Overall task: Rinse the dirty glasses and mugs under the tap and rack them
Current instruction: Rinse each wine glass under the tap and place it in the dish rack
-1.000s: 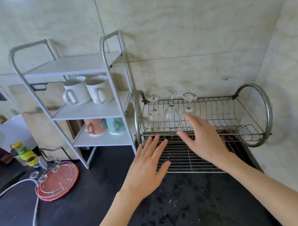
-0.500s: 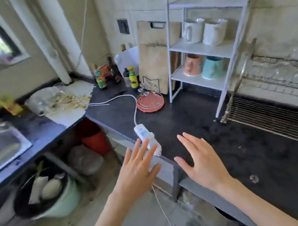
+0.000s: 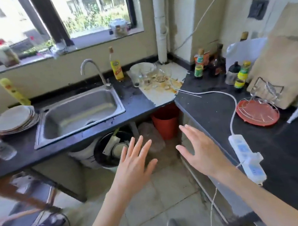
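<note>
Both hands are held out empty with fingers spread, the left hand [image 3: 134, 165] and the right hand [image 3: 199, 151] side by side and apart, hovering above the tiled floor [image 3: 162, 194] in front of the tabletop [image 3: 138, 103]. The dirty glasses [image 3: 146, 76] are clear and stained, clustered on a pale, sauce-smeared patch in the far corner, well beyond both hands. Left of them a curved tap [image 3: 94, 70] stands over the steel sink [image 3: 78, 114], with stacked plates [image 3: 14, 119] further left.
</note>
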### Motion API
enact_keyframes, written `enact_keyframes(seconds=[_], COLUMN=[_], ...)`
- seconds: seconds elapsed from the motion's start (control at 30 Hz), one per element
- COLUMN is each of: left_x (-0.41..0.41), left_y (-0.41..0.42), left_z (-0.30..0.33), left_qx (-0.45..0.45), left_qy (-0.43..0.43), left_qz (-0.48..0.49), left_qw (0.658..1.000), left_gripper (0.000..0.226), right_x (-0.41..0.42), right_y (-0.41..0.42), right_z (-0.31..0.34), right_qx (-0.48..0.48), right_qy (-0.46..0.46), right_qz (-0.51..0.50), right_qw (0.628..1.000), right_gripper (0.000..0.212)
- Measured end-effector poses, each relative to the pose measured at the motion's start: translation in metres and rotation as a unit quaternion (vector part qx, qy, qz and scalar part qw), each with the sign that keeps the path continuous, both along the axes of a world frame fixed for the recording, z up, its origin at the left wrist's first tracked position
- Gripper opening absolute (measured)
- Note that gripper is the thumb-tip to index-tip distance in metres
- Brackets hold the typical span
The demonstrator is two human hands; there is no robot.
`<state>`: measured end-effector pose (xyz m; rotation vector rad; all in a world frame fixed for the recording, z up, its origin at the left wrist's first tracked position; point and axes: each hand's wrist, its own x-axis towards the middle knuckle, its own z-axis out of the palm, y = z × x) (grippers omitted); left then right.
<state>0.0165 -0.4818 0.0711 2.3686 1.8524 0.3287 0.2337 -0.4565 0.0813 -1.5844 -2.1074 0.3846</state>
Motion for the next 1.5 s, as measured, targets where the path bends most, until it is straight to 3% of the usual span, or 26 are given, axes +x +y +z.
enact_keyframes(seconds=[0.17, 0.27, 0.33, 0.43, 0.63, 0.87, 1.17, 1.33, 1.5], left_x=[-0.041, -0.058, -0.066, -0.075, -0.083, -0.090, -0.087, -0.082, -0.069], left_y=[0.068, 0.107, 0.131, 0.170, 0.260, 0.395, 0.493, 0.513, 0.511], left_z=[0.008, 0.013, 0.014, 0.009, -0.014, -0.023, -0.028, -0.041, -0.049], left_qx=[-0.021, -0.018, -0.021, -0.042, -0.103, -0.106, -0.124, -0.146, -0.146], left_qy=[-0.028, -0.034, -0.034, -0.040, -0.044, -0.081, -0.072, -0.082, -0.108], left_qz=[0.103, 0.132, 0.140, 0.147, 0.138, 0.086, 0.039, 0.069, 0.124], left_qw=[0.994, 0.991, 0.989, 0.987, 0.984, 0.987, 0.989, 0.983, 0.976], left_gripper=[0.061, 0.074, 0.070, 0.058, 0.059, 0.060, 0.060, 0.059, 0.060], right_x=[-0.036, -0.054, -0.061, -0.069, -0.068, -0.062, -0.049, -0.043, -0.032], right_y=[0.098, 0.153, 0.183, 0.228, 0.320, 0.435, 0.551, 0.589, 0.600], right_z=[0.005, 0.014, 0.016, 0.013, -0.004, -0.026, -0.041, -0.061, -0.076], right_qx=[-0.022, -0.024, -0.025, -0.041, -0.091, -0.123, -0.172, -0.228, -0.240], right_qy=[-0.007, -0.018, -0.026, -0.032, -0.029, 0.019, -0.029, -0.071, -0.093], right_qz=[0.060, 0.082, 0.083, 0.069, 0.021, -0.091, -0.158, -0.115, -0.072], right_qw=[0.998, 0.996, 0.996, 0.996, 0.995, 0.988, 0.972, 0.964, 0.964], right_gripper=[0.061, 0.061, 0.060, 0.057, 0.053, 0.045, 0.069, 0.089, 0.088])
